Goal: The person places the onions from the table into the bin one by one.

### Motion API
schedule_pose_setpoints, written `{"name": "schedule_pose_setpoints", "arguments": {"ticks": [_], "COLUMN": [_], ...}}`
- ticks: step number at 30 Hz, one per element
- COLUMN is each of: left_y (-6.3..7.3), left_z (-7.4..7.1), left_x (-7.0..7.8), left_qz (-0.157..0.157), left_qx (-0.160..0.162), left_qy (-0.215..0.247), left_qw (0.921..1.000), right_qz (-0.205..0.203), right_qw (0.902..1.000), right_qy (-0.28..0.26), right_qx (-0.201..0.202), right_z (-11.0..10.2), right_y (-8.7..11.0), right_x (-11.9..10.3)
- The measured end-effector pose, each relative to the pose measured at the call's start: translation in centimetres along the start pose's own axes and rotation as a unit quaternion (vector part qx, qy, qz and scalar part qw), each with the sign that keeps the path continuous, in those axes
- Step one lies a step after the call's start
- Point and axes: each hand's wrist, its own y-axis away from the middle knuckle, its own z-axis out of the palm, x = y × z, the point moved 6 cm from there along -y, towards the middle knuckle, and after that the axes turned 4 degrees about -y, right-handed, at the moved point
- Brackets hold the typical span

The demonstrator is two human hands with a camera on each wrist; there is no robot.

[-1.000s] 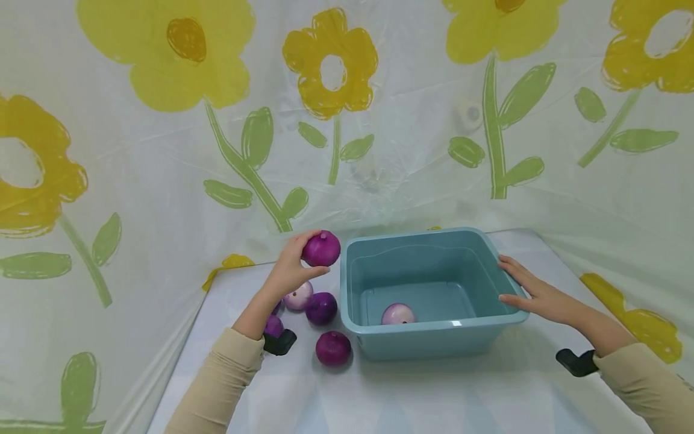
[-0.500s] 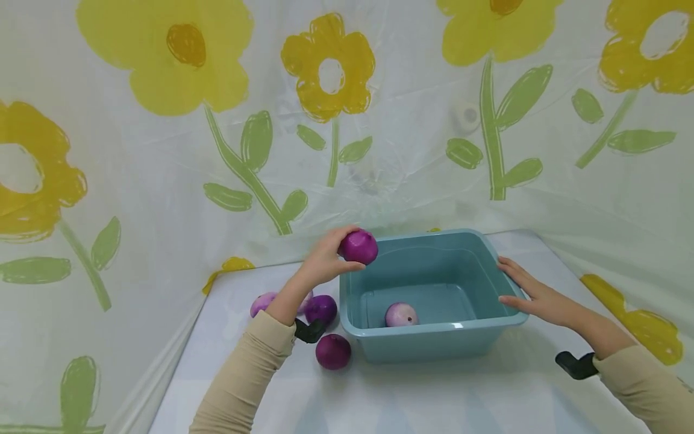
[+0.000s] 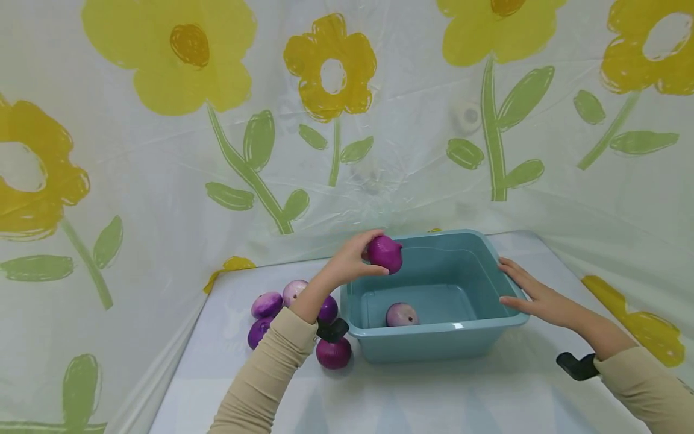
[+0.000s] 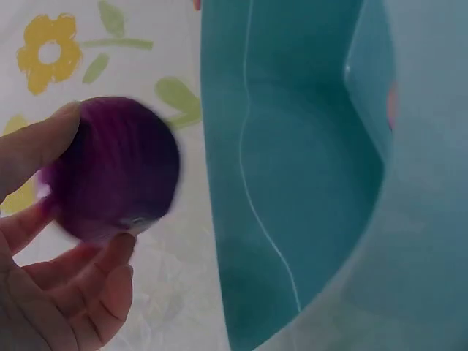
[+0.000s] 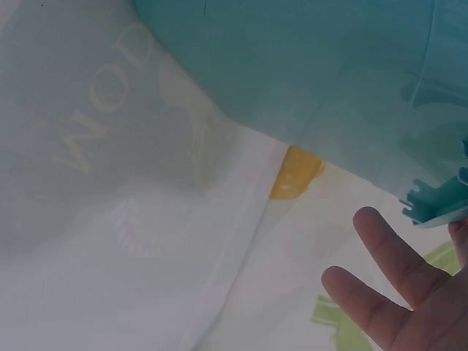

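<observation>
My left hand (image 3: 355, 260) holds a red onion (image 3: 385, 254) between thumb and fingers, above the left back part of a blue plastic bin (image 3: 434, 339). In the left wrist view the purple onion (image 4: 117, 168) looks slightly blurred, gripped by thumb and fingertips beside the bin wall. One pale purple onion (image 3: 402, 314) lies on the bin floor near its front left. My right hand (image 3: 542, 299) rests on the bin's right rim. The right wrist view shows two fingers (image 5: 398, 256) of it stretched out straight, away from the outer wall.
Left of the bin several more onions lie on the white-covered table, among them a dark red onion (image 3: 334, 353) near the bin's front corner and a purple-white onion (image 3: 267, 305) farther left. A flower-printed curtain (image 3: 374, 169) hangs behind the table.
My left hand has moved right with the red onion, from beside the bin to over its left part. The onion has turned in the grip. My right hand stays at the rim.
</observation>
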Motion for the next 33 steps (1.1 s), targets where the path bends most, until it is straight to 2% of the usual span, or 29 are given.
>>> {"name": "schedule_pose_setpoints", "arguments": {"ticks": [4,10,20,27,33], "left_y": [0.0,0.3,1.5,3.2,5.9], "left_z": [0.2,0.0,-1.0,-2.1,-3.1], "left_x": [0.1,0.0,-0.9,-2.5,-5.2], "left_qz": [-0.013,-0.016,-0.027,-0.034,-0.055], "left_qx": [-0.008,-0.013,-0.003,0.012,0.059], "left_qy": [0.004,0.015,0.034,0.044,0.033], "left_qw": [0.9999,0.9997,0.9991,0.9984,0.9962], "right_qz": [-0.001,0.0,-0.002,-0.005,-0.005], "right_qw": [1.0,1.0,1.0,1.0,1.0], "right_qy": [0.001,0.0,0.002,0.0,-0.002], "right_qx": [0.0,0.0,0.001,0.0,0.0], "right_z": [0.0,0.0,0.0,0.1,0.1], "right_y": [0.0,0.0,-0.2,-0.2,-0.1], "right_x": [0.1,0.2,0.3,0.2,0.4]}}
